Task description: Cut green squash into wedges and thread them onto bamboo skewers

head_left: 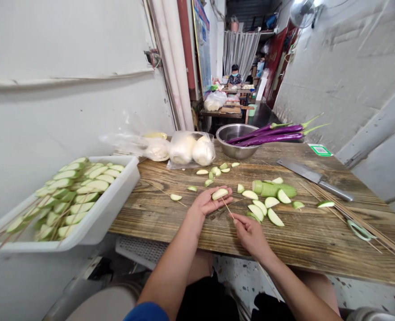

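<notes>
My left hand (pixel 209 203) lies palm up on the wooden table (pixel 170 214) with a pale green vegetable slice (pixel 219 194) resting on its fingers. My right hand (pixel 249 232) pinches a thin bamboo skewer (pixel 227 208) whose tip points at that slice. Several more slices (pixel 262 209) lie just right of my hands, beside an uncut green piece (pixel 272 189).
A white tray (pixel 117 196) at the left holds several skewered slices. A steel bowl (pixel 234 136) with purple eggplants (pixel 274 133), bagged white lumps (pixel 192 149), a cleaver (pixel 314 178) and a bundle of skewers (pixel 361 218) sit on the table. A person sits far behind.
</notes>
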`<act>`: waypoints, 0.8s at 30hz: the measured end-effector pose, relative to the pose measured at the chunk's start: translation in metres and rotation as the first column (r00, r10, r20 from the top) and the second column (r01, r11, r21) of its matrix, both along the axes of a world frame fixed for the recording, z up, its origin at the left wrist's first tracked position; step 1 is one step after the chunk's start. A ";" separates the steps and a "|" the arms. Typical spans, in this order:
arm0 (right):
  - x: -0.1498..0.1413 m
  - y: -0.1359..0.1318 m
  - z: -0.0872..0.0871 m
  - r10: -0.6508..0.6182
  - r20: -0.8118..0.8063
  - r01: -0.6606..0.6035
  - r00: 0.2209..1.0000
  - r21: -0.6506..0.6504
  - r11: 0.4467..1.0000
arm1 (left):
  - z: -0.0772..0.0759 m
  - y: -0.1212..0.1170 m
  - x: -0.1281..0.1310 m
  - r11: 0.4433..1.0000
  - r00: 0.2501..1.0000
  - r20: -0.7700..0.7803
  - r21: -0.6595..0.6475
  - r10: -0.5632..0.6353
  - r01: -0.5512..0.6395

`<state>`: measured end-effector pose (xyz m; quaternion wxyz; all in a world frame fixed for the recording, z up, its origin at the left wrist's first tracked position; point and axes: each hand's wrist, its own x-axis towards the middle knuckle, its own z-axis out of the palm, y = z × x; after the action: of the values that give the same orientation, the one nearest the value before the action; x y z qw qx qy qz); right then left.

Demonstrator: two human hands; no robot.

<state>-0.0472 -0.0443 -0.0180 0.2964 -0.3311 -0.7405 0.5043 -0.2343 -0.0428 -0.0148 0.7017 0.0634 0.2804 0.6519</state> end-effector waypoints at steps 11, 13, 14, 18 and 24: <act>-0.003 -0.001 0.001 -0.017 -0.006 0.017 1.000 0.045 0.999 | 0.001 0.001 0.003 1.000 0.997 -0.080 -0.024 -0.016 0.014; -0.004 -0.001 0.000 -0.023 -0.001 0.023 1.000 0.049 0.999 | 0.002 0.001 0.004 0.999 0.995 -0.093 -0.029 -0.019 0.017; -0.004 -0.002 -0.001 -0.026 0.002 0.026 1.000 0.051 0.998 | 0.002 0.001 0.004 0.999 0.995 -0.099 -0.032 -0.020 0.017; -0.007 -0.004 -0.001 -0.031 0.009 0.031 0.999 0.055 0.998 | 0.003 0.000 0.005 0.999 0.992 -0.123 -0.037 -0.023 0.018; -0.013 -0.006 -0.001 -0.007 0.050 0.004 0.999 0.049 0.999 | 0.004 -0.001 0.008 0.999 0.985 -0.167 -0.033 -0.031 0.026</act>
<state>-0.0597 -0.0503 -0.0186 0.2871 -0.3383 -0.7590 0.4766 -0.2268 -0.0434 -0.0104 0.6858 0.1113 0.3476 0.6296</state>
